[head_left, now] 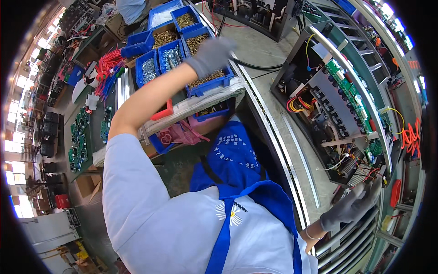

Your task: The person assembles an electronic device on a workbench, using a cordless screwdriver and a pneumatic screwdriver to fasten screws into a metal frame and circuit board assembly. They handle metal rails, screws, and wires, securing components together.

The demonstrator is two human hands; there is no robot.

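Note:
My left hand [212,55], in a grey glove, is stretched over blue parts bins [222,83] filled with small brass-coloured screws. It is smeared by motion, so its fingers and anything in them cannot be made out. My right hand [349,210], also in a grey glove, is beside the near end of an open metal chassis [292,68]. Its fingers are stretched out and somewhat apart, with nothing seen in them. Inside the chassis are a long green circuit board [349,93], yellow and red wires [301,106] and a dark coil [351,164].
Silvery screws fill other bins [148,71] at the left. Red wires [112,61] and green circuit boards [80,137] lie on a bench farther left. A metal rail [273,132] runs along the conveyor edge. Another chassis [260,13] stands at the far end.

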